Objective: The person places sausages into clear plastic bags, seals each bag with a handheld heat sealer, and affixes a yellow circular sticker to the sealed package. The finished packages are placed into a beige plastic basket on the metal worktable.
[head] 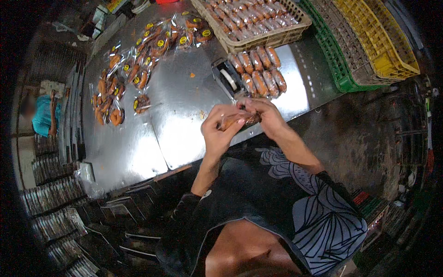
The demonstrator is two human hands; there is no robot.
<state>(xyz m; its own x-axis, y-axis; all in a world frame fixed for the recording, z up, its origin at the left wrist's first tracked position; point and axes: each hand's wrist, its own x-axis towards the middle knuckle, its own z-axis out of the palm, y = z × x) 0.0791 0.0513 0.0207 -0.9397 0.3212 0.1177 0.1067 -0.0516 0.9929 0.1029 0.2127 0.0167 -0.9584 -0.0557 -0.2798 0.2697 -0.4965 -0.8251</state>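
Close to the near edge of the metal table, a brown baked item in clear plastic film (pixel 250 119) is held between both hands. My left hand (pixel 218 126) grips its left end, thumb along the top. At the other end, my right hand (pixel 268 114) pinches the film, its fingers near the front of a black tape dispenser (pixel 228 79) with a white roll. Fingers hide part of the item. Right of the dispenser lie two rows of film-wrapped rolls (pixel 259 82).
A beige crate (pixel 270 41) of wrapped rolls stands at the back. Bagged ring-shaped pastries (pixel 161 43) with yellow labels spread over the table's left (pixel 180 81). Stacked green (pixel 341 74) and yellow crates (pixel 391 62) are at right. Baking-tray racks (pixel 52 194) and a person in teal (pixel 45 114) are at left.
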